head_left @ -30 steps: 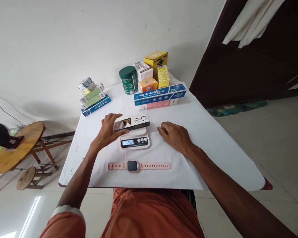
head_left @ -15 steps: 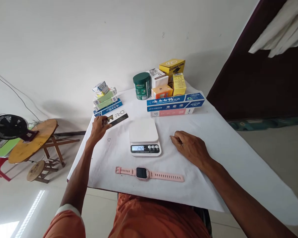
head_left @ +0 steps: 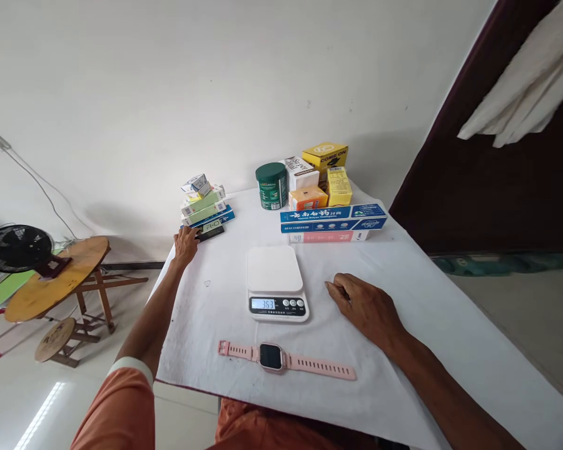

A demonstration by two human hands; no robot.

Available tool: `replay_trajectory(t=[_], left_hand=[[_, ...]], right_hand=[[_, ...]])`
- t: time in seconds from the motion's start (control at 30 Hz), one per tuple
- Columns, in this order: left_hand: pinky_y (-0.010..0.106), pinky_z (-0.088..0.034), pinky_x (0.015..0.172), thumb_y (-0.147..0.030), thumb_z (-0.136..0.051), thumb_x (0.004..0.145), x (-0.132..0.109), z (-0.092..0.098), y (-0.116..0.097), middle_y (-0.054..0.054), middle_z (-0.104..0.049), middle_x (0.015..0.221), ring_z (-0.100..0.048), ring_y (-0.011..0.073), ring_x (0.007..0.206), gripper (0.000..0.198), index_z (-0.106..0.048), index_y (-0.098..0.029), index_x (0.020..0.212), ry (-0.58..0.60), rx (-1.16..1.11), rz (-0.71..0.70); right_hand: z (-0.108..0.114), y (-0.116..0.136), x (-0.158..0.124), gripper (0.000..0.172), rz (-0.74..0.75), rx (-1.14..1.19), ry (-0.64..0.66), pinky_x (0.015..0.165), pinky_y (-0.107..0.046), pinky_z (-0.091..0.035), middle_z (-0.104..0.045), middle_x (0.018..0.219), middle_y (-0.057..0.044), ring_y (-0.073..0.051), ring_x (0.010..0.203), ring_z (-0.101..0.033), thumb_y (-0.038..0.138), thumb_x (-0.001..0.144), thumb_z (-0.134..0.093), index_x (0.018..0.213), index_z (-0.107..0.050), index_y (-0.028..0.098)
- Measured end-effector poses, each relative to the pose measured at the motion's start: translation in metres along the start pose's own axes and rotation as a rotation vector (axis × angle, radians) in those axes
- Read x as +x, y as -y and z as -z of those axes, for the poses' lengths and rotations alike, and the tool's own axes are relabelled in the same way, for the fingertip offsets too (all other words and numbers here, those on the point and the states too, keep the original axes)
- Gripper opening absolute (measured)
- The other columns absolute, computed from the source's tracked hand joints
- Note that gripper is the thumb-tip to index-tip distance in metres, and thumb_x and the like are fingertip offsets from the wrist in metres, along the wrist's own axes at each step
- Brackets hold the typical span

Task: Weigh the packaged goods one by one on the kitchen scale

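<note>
left hand (head_left: 186, 244) grips a flat black cardboard box (head_left: 211, 230) at the white table's (head_left: 216, 300) far left edge, right hand (head_left: 366, 306) lies slack; a nudge might topple the adjacent stack of small cartons (head_left: 205, 203).

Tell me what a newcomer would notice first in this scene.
The white kitchen scale stands at mid-table, display lit, with a pink smartwatch laid flat on the near side of it. At the far left, the left hand touches a black box beside a stack of cartons, while the right hand rests on the white cloth.
</note>
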State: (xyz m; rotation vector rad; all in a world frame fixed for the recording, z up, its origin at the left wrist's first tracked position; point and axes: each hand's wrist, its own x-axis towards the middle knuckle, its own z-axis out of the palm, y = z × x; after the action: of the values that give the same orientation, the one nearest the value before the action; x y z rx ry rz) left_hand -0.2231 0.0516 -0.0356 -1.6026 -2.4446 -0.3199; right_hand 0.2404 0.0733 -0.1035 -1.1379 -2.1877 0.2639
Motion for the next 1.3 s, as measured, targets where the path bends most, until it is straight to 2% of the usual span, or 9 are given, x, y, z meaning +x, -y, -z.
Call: replay_trajectory(t=[0.17, 0.3, 0.4, 0.57, 0.67, 0.77, 0.93, 1.13, 1.3], left_hand=[[0.049, -0.039, 0.102, -0.016, -0.056, 0.091, -0.002, 0.001, -0.001, 0.016, -0.061, 0.131, -0.053, 0.0356, 0.124, 0.037, -0.065, -0.026, 0.126, -0.002, 0.022, -0.019], [0.052, -0.039, 0.104, -0.027, -0.064, 0.091, 0.001, 0.008, -0.031, 0.019, -0.057, 0.138, -0.05, 0.0395, 0.129, 0.046, -0.059, -0.023, 0.136, -0.062, 0.001, -0.026], [0.051, -0.041, 0.105, -0.034, -0.066, 0.093, 0.008, 0.015, -0.084, 0.019, -0.056, 0.137, -0.052, 0.0368, 0.128, 0.051, -0.054, -0.021, 0.141, -0.082, -0.14, -0.178], [0.049, -0.043, 0.102, -0.046, -0.063, 0.097, 0.017, 0.022, -0.203, 0.016, -0.058, 0.135, -0.055, 0.033, 0.125, 0.051, -0.052, -0.022, 0.141, 0.029, -0.279, -0.58], [0.05, -0.043, 0.101, -0.051, -0.063, 0.097, 0.016, 0.019, -0.257, 0.017, -0.058, 0.133, -0.054, 0.035, 0.124, 0.051, -0.052, -0.022, 0.137, 0.133, -0.227, -0.62], [0.052, -0.042, 0.099, -0.056, -0.063, 0.095, 0.013, 0.013, -0.284, 0.02, -0.058, 0.131, -0.054, 0.0375, 0.123, 0.054, -0.049, -0.02, 0.133, 0.187, -0.165, -0.539], [0.053, -0.041, 0.099, -0.052, -0.066, 0.094, 0.01, 0.009, -0.285, 0.02, -0.058, 0.127, -0.054, 0.0379, 0.121, 0.05, -0.05, -0.019, 0.129, 0.193, -0.097, -0.51], [0.046, -0.046, 0.096, -0.052, -0.066, 0.093, 0.008, 0.015, -0.269, 0.013, -0.057, 0.123, -0.054, 0.0308, 0.117, 0.042, -0.055, -0.022, 0.12, 0.215, -0.303, -0.539], [0.044, -0.048, 0.099, -0.046, -0.07, 0.091, -0.014, 0.042, -0.227, 0.009, -0.06, 0.12, -0.057, 0.0278, 0.113, 0.043, -0.056, -0.023, 0.125, 0.095, -0.45, -0.571]], right_hand=[[-0.003, -0.001, 0.0, 0.033, 0.012, -0.009, -0.028, 0.055, -0.029, -0.03, -0.052, 0.062, 0.001, -0.015, 0.053, -0.045, 0.036, 0.099, -0.042, 0.069, -0.035, 0.025], [-0.004, 0.0, 0.002, 0.032, 0.013, -0.025, -0.023, 0.056, -0.03, -0.029, -0.056, 0.064, -0.001, -0.015, 0.055, -0.048, 0.033, 0.099, -0.042, 0.069, -0.039, 0.025], [-0.003, 0.001, 0.003, 0.032, -0.007, -0.049, 0.004, 0.058, -0.03, -0.029, -0.059, 0.067, -0.002, -0.016, 0.057, -0.05, 0.033, 0.1, -0.042, 0.07, -0.044, 0.024], [-0.001, 0.001, 0.001, 0.03, -0.027, -0.081, 0.056, 0.059, -0.03, -0.028, -0.064, 0.074, -0.003, -0.017, 0.06, -0.054, 0.031, 0.102, -0.042, 0.075, -0.051, 0.023], [-0.001, 0.002, 0.001, 0.03, -0.025, -0.106, 0.067, 0.059, -0.03, -0.028, -0.066, 0.076, -0.004, -0.017, 0.062, -0.057, 0.03, 0.103, -0.042, 0.077, -0.054, 0.022], [-0.001, 0.003, 0.002, 0.028, -0.03, -0.129, 0.085, 0.059, -0.029, -0.028, -0.068, 0.078, -0.005, -0.017, 0.064, -0.059, 0.028, 0.103, -0.043, 0.08, -0.058, 0.021], [0.0, 0.005, 0.004, 0.028, -0.048, -0.153, 0.132, 0.058, -0.03, -0.026, -0.07, 0.083, -0.005, -0.017, 0.064, -0.061, 0.026, 0.104, -0.044, 0.084, -0.061, 0.02], [0.005, 0.008, 0.004, 0.028, -0.068, -0.129, 0.139, 0.059, -0.03, -0.025, -0.068, 0.081, -0.005, -0.017, 0.064, -0.06, 0.026, 0.104, -0.044, 0.081, -0.059, 0.02], [0.006, 0.009, 0.004, 0.027, -0.08, -0.101, 0.134, 0.06, -0.031, -0.025, -0.068, 0.081, -0.004, -0.017, 0.066, -0.059, 0.028, 0.103, -0.046, 0.08, -0.057, 0.021]])
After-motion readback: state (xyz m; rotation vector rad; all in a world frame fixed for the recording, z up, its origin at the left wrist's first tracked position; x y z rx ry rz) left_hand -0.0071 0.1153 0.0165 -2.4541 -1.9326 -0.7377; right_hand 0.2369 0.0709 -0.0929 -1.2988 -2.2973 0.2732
